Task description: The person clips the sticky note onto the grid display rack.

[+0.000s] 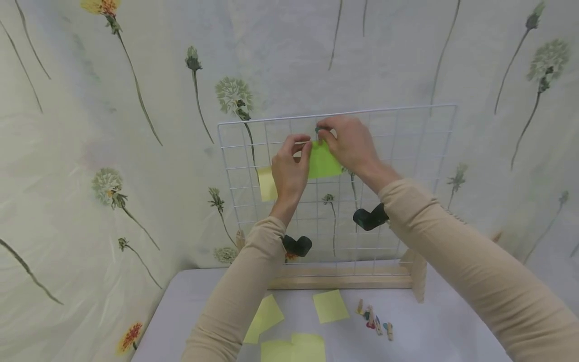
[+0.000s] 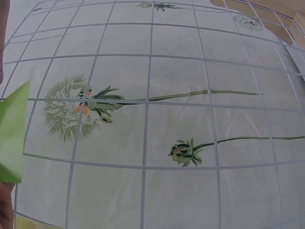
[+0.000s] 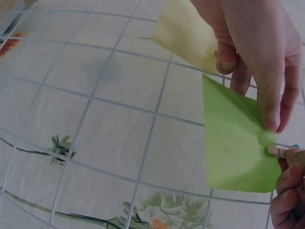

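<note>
A bright green sticky note (image 1: 323, 162) is against the upper part of a white wire grid (image 1: 271, 119). My left hand (image 1: 291, 168) pinches the note near its top edge, thumb in front in the right wrist view. Between the thumb and fingers of my right hand (image 1: 355, 143) is a small wooden clothespin (image 3: 272, 150) with a teal piece on it. Its tip is at the note's top edge. A pale yellow sticky note (image 1: 267, 184) hangs on the grid to the left, partly behind my left hand.
The grid stands in a wooden base (image 1: 344, 282) on a white-covered table (image 1: 181, 296). Yellow notes (image 1: 331, 305) lie in front, with several small clothespins (image 1: 371, 318) to their right. Behind the grid hangs a flower-printed sheet (image 1: 149, 60). Dark straps are around both wrists.
</note>
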Available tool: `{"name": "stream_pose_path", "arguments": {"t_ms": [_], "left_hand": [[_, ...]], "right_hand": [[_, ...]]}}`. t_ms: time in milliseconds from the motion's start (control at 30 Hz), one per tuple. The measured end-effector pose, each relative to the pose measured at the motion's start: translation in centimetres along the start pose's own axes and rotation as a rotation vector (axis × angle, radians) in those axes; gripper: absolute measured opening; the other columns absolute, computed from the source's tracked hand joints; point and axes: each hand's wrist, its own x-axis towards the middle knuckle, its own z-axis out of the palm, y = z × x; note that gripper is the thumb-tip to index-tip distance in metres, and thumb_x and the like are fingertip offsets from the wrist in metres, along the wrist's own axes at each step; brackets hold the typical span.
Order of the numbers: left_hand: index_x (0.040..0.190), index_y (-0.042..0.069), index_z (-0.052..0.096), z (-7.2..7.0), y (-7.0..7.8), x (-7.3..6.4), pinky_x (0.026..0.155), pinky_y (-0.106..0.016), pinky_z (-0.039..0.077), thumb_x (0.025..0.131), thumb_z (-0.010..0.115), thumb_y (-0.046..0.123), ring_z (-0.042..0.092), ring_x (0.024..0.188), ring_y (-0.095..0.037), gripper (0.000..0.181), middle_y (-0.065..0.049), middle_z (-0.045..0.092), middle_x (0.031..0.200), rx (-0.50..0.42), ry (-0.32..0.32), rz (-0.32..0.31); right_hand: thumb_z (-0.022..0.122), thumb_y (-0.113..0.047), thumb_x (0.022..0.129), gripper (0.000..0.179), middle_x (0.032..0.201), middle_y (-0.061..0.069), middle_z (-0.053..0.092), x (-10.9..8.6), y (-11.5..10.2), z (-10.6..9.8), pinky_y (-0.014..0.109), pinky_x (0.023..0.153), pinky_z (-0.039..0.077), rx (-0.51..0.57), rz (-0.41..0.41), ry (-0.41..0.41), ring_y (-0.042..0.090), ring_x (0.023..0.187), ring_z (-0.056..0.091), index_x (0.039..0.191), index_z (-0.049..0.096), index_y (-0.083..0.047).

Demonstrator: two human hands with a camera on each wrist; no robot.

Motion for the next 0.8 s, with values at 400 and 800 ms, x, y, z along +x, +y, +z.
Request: {"name": "stream_pose_path", "arguments": {"t_ms": [400, 800], "left_hand": [[0.105, 0.014, 0.063, 0.02, -0.11, -0.04, 0.058, -0.022, 0.054, 0.093, 0.060, 0.020, 0.071, 0.067, -0.015, 0.014, -0.004, 0.074, 0.097, 0.047, -0.010, 0.006], [0.107, 0.012, 0.063, -0.11, -0.07, -0.14, 0.061, -0.020, 0.054, 0.092, 0.061, 0.016, 0.072, 0.073, -0.015, 0.016, -0.005, 0.074, 0.100, 0.029, -0.022, 0.011]], "right_hand": [[0.057, -0.015, 0.094, 0.019, 0.101, 0.012, 0.070, -0.47, -0.10, 0.57, 0.037, 0.060, 0.048, -0.001, 0.019, 0.056, 0.028, 0.073, 0.064, 0.109, 0.063, -0.006], [0.059, -0.017, 0.093, 0.018, 0.098, 0.011, 0.071, -0.53, 0.07, 0.67, 0.039, 0.065, 0.049, -0.004, 0.028, 0.091, 0.028, 0.078, 0.064, 0.105, 0.063, -0.006]]}}
